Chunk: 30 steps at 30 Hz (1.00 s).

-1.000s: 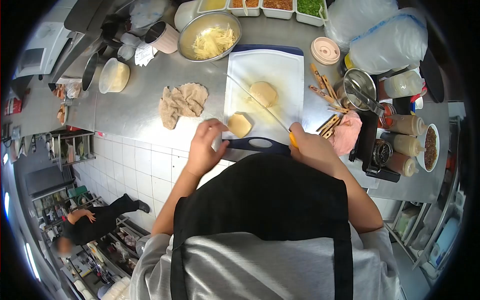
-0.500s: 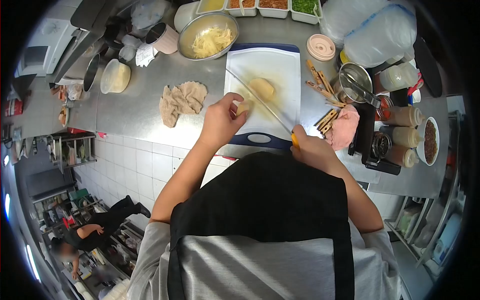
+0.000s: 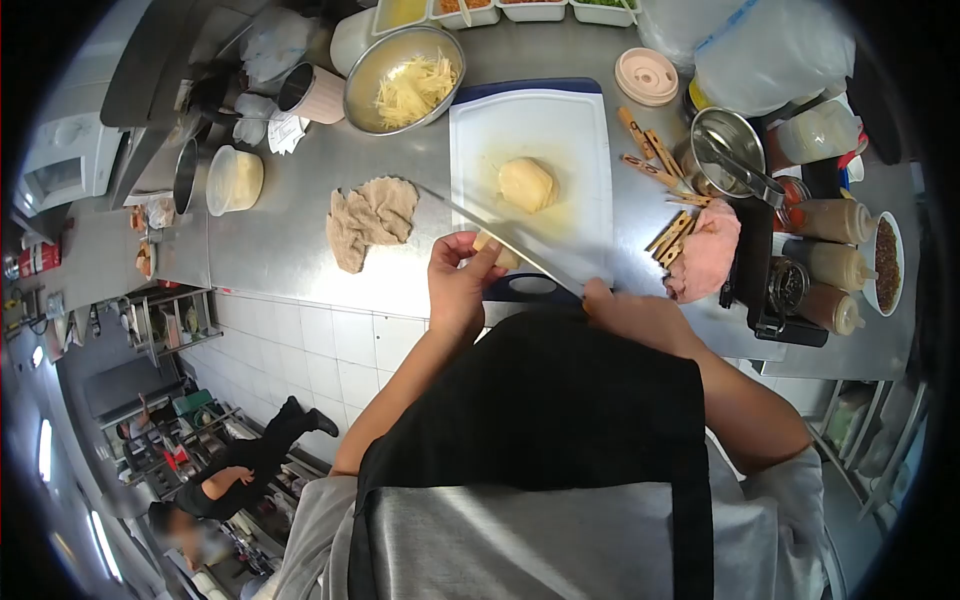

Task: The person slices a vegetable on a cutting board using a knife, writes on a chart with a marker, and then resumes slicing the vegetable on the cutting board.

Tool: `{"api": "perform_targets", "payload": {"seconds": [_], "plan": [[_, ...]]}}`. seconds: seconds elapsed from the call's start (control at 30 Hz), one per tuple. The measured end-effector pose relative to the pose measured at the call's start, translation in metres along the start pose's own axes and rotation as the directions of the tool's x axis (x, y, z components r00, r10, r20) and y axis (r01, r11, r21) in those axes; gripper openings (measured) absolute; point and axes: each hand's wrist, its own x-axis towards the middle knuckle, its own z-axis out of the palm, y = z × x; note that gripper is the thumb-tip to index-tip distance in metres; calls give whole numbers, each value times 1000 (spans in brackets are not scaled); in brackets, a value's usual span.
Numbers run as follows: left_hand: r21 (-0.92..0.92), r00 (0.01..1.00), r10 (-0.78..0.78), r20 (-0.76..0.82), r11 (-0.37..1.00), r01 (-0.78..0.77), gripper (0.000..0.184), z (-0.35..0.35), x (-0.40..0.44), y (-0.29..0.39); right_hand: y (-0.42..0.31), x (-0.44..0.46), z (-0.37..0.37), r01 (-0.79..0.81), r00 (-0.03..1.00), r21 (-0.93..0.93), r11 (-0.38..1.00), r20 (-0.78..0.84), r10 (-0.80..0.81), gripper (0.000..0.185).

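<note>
My left hand (image 3: 461, 285) pinches a small pale-yellow piece (image 3: 508, 260), which looks like peeled potato, over the near edge of the white cutting board (image 3: 580, 130). In my right hand (image 3: 640, 315) is a long knife (image 3: 537, 263), its handle covered by my fingers. The blade slants up and left across the board, right at the held piece; whether it touches is unclear. A larger pale-yellow chunk (image 3: 528, 185) lies on the wet middle of the board, beyond the blade and apart from both hands.
Left of the board are a crumpled beige cloth (image 3: 370, 220) and a steel bowl (image 3: 352, 95) of pale shreds. Wooden clothespins (image 3: 655, 165), a pink cloth (image 3: 708, 255), a steel pot (image 3: 745, 180) and sauce bottles (image 3: 835, 220) stand to the right. Another person (image 3: 245, 470) is far left.
My left hand has drawn the small piece toward the board's near edge. The knife has come nearer my body too, away from the larger chunk. The whole view has shifted slightly.
</note>
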Motion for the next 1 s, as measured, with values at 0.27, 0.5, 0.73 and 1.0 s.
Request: {"api": "perform_targets", "payload": {"seconds": [0.27, 0.5, 0.73, 1.0], "plan": [[-22, 997, 68, 45, 997, -68, 28, 6, 0, -6, 6, -43, -8, 46, 999, 236, 971, -15, -44, 29], [-144, 985, 123, 119, 984, -105, 29, 4, -3, -14, 4, -46, -11, 37, 999, 170, 985, 26, -42, 29], [-179, 985, 104, 136, 981, -79, 25, -1, -1, -14, 1, -36, -16, 38, 997, 236, 971, 59, -54, 30], [-155, 991, 86, 106, 985, -69, 24, -1, 0, -10, -6, -19, -18, 3, 993, 133, 991, 119, -19, 31]]}}
